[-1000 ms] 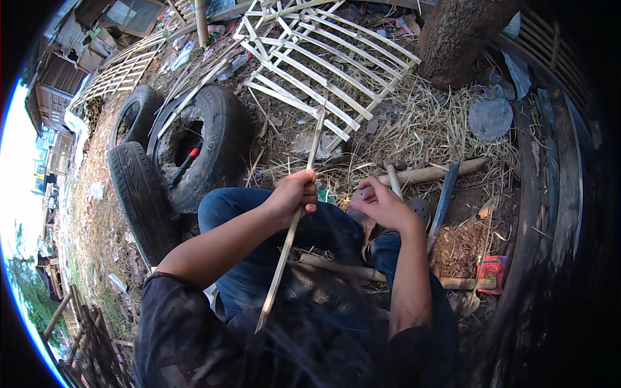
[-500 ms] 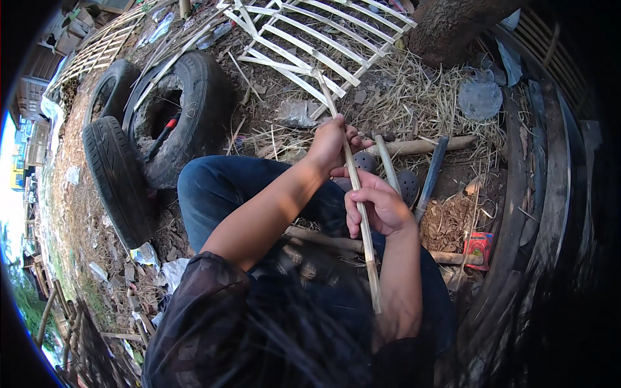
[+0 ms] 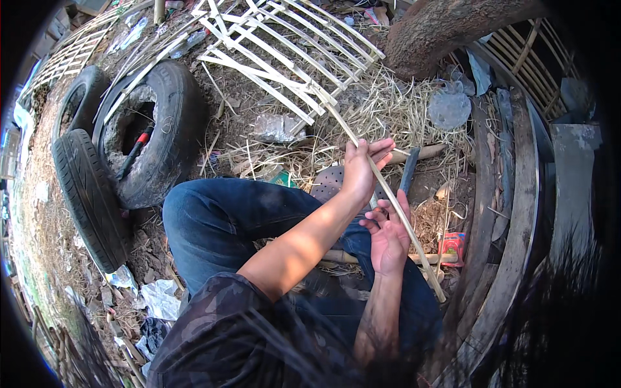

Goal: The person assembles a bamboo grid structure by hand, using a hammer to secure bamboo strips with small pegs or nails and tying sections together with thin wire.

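Swung-out slender pale bamboo strip point(image 3: 388, 194)

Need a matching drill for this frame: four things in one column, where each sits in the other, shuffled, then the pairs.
1. bamboo strip
2. tyres
3. white lattice panel
4. small red box

A. top of picture, lying on the ground
B. left of the person's knee
C. in both hands
D. lower right, beside the curved planks

Pairs: 1-C, 2-B, 3-A, 4-D

left: tyres point(image 3: 139, 139); ahead: lattice point(image 3: 284, 52), trunk point(image 3: 446, 26); right: planks point(image 3: 511, 194)
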